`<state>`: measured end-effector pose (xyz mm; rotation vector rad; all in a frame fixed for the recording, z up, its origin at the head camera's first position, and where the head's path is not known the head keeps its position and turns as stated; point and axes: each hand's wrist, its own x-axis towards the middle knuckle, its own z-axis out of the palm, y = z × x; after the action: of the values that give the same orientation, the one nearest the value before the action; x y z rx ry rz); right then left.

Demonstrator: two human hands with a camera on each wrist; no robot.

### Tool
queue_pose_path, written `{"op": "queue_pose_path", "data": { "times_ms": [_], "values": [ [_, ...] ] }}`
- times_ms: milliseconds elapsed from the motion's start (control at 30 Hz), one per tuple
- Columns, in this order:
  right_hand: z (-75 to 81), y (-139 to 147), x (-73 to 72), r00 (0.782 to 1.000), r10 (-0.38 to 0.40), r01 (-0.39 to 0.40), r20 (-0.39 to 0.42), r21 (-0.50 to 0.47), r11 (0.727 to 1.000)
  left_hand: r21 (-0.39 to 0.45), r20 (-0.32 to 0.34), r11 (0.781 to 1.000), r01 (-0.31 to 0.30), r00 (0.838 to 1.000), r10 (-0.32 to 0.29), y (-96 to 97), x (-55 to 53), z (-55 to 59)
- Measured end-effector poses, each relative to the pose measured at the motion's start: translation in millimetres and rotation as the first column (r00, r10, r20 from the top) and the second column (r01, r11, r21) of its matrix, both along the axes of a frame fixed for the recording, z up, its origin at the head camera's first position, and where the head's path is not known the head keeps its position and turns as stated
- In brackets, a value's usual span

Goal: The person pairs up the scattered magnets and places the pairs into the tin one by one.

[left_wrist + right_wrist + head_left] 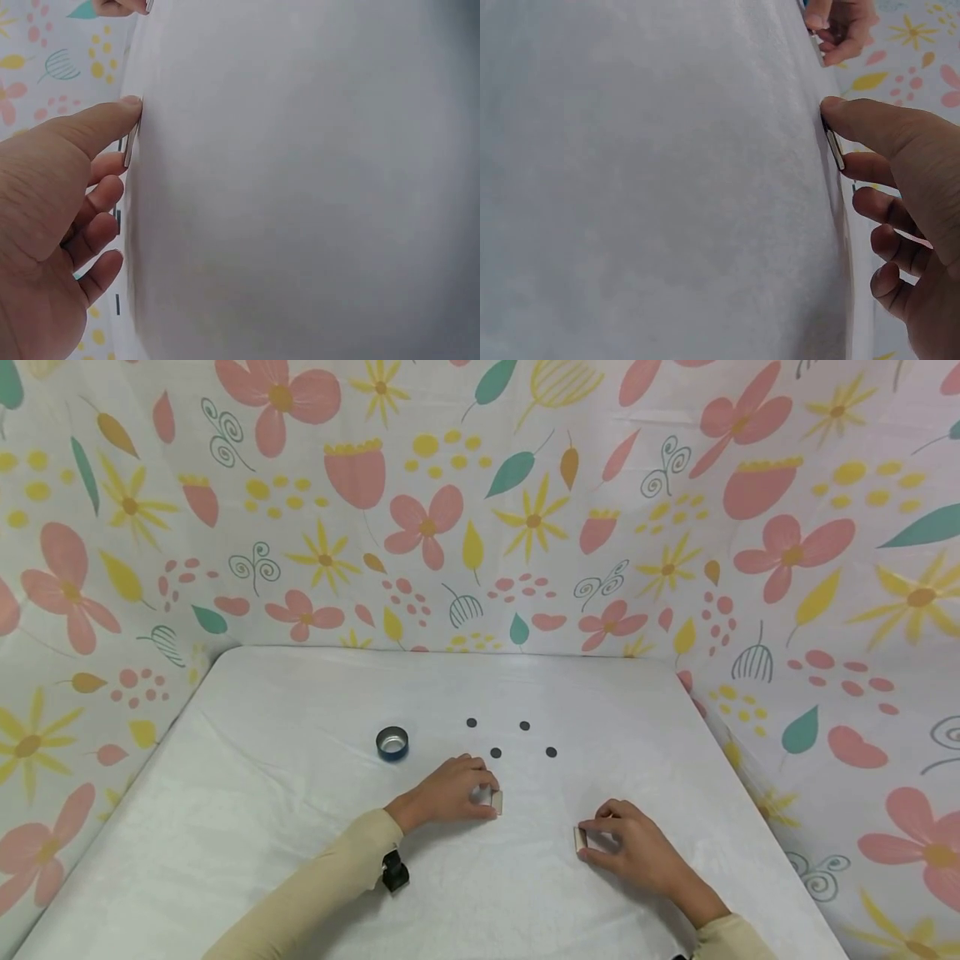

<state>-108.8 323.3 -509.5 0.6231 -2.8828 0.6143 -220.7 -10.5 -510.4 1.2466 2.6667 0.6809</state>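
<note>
My left hand (450,789) pinches a small flat rectangular tile (497,802) by its two ends, between thumb and finger. In the left wrist view this tile (130,146) shows as a thin sliver close over the white cloth. To the right and nearer the body, my right hand (637,847) pinches a second such tile (580,840) the same way. That tile (834,148) looks dark with a pale edge in the right wrist view. The two tiles stand apart, facing each other across a gap.
Beyond the left hand lie several small dark discs (496,752), spaced apart. A round open tin (392,757), dark blue outside and silvery inside, stands to their left. White cloth (300,710) covers the table. Flower-patterned curtains (450,527) enclose its back and sides.
</note>
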Motion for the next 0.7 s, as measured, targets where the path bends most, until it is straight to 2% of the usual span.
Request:
{"op": "queue_pose_path", "data": {
  "times_ms": [433,700],
  "values": [
    [5.0,-3.8,-3.6,0.996,0.062,-0.06,-0.057,0.039,0.997,-0.017,-0.008,1.0,0.027,1.0,-0.027,7.1,-2.6,1.3],
    [8.8,-9.0,-8.9,0.997,0.064,-0.06,-0.041,0.078,0.995,-0.031,-0.019,0.999,0.043,0.999,-0.044,13.1,-4.6,0.6]
  ]
}}
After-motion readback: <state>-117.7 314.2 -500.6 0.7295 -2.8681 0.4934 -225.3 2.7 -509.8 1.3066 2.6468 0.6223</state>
